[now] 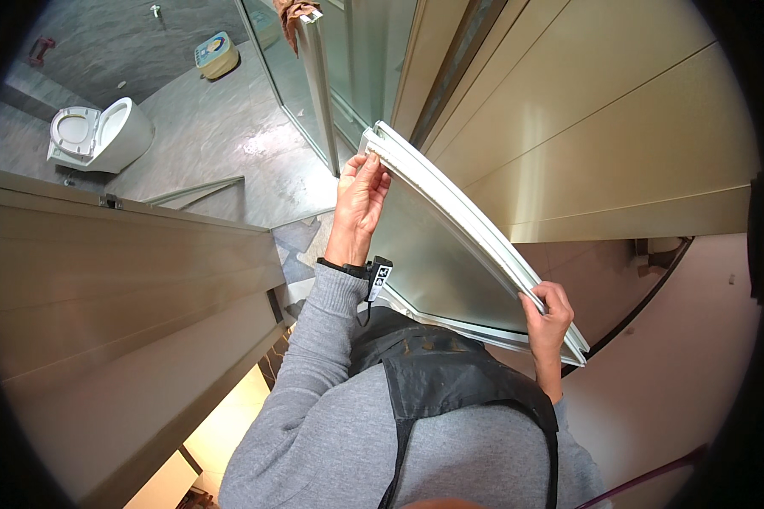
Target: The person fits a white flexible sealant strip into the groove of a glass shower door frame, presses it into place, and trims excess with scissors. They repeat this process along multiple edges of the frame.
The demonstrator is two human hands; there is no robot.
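Observation:
A frosted glass door panel in a white metal frame stands tilted in front of my body. Its long edge slants from the upper middle down to the right. At the upper end, my left hand pinches the frame's edge between thumb and fingers. Farther down the same edge, my right hand is closed round the frame near its lower corner. A black strap with a small device sits on my left wrist. The panel's far side is hidden.
A glass enclosure with a metal post stands ahead, a brown cloth draped on its top. At the left are a toilet with raised lid, a yellow tub and an open door. Beige panelling rises at the right.

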